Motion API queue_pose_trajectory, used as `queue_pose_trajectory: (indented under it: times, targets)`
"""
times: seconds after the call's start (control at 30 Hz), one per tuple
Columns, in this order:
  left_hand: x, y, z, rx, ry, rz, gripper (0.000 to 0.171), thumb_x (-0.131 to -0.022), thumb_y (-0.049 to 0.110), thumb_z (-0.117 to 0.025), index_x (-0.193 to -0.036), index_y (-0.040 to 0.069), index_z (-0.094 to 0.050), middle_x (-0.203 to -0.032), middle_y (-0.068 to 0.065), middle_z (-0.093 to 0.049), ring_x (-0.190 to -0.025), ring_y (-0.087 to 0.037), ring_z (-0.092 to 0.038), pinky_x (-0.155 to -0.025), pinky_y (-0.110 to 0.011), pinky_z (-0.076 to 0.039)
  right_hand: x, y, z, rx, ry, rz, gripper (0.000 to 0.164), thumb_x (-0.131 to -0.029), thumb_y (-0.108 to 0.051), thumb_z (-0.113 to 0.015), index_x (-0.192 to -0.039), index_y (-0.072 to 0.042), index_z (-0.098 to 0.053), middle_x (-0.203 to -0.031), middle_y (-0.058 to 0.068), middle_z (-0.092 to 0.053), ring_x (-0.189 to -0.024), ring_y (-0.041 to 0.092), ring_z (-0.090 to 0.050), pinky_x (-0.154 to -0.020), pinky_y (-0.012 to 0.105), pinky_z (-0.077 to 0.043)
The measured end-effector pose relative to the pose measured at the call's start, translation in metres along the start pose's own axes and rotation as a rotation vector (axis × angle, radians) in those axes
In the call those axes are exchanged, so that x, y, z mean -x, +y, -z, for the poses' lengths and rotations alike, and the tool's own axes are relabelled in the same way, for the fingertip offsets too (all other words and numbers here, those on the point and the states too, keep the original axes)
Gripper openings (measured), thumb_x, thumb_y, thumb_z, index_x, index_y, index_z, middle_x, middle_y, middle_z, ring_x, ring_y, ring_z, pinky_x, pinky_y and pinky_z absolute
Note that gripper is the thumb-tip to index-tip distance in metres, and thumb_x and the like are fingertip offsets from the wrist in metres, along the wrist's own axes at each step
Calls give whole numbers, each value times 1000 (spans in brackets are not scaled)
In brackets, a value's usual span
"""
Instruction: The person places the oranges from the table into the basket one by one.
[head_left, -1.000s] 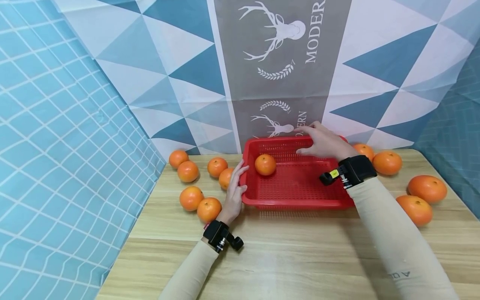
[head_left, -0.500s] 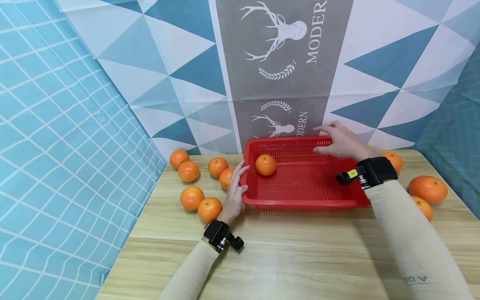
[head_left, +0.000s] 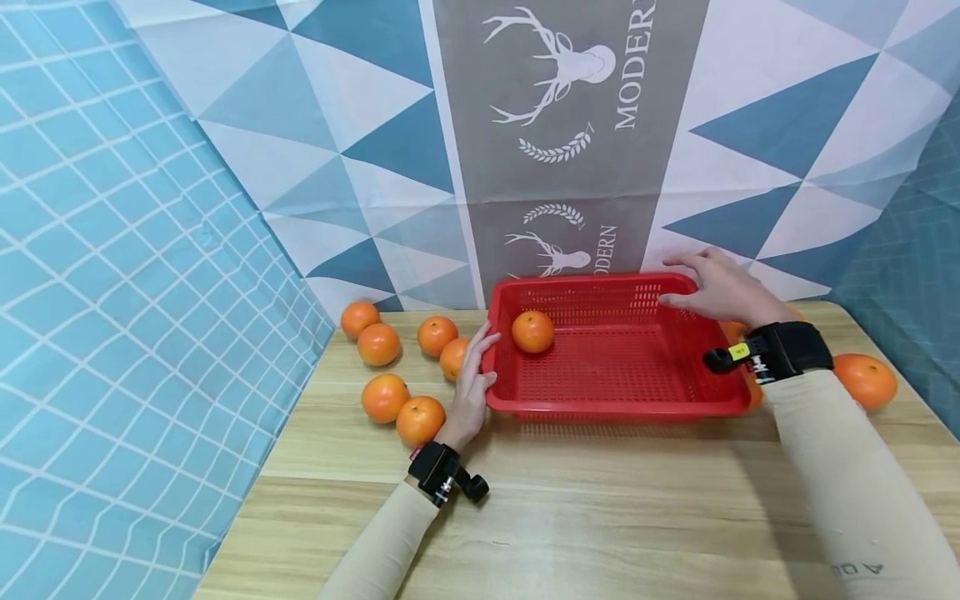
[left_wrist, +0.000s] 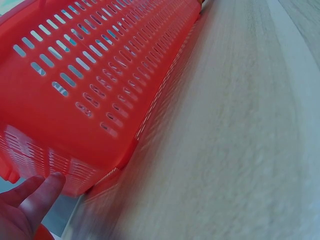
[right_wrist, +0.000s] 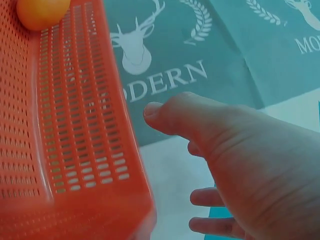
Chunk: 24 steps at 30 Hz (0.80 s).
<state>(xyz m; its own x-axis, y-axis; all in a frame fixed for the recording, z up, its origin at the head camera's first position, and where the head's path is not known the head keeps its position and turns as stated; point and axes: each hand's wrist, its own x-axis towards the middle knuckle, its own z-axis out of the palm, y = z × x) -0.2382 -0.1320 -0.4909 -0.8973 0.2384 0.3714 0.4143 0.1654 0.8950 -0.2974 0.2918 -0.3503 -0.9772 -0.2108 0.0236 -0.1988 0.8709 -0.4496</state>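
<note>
A red plastic basket (head_left: pixel 615 408) with slotted walls stands on the table, and one orange (head_left: pixel 533 332) lies inside near its left end. My left hand (head_left: pixel 468 398) rests against the basket's left end; in the left wrist view its fingers (left_wrist: pixel 47 197) lie fairly straight beside the slotted wall. Above the basket's back right corner is my right hand (head_left: pixel 723 287), thumb and fingers spread apart. In the right wrist view nothing lies between the right thumb (right_wrist: pixel 175 117) and the fingers below it.
Several oranges (head_left: pixel 378 343) sit on the wooden table (head_left: pixel 525 517) left of the basket. To its right another orange (head_left: pixel 866 381) shows beyond the right arm, which partly covers others. A patterned cloth (head_left: pixel 570 167) hangs close behind the basket.
My right hand has moved right, from over the middle of the basket's back to its right corner, uncovering more of the inside. The left hand and the orange inside have stayed put.
</note>
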Motion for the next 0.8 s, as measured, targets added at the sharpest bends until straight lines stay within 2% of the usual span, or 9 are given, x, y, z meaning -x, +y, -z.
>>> queue_pose_trajectory:
  times: [0.27,0.8]
  targets:
    - [-1,-2,1,2,-5,0,70,-96,2,-41,-166,-5,-42,-190,-7,-22,-176,-37,-20,-141,-71,-24,4,19,3,12,11,-14,83,-97,-27,-84,-167,-3,-46,-163,40,-39,-147,61,-38,-106,82,-57]
    - [-1,-1,2,10,-18,2,72,-96,0,-40,-168,-4,-40,-191,-7,-19,-176,-38,-19,-140,-71,-27,22,56,17,24,-19,-40,81,-99,-29,-82,-166,-4,-44,-157,43,-39,-140,65,-35,-98,82,-58]
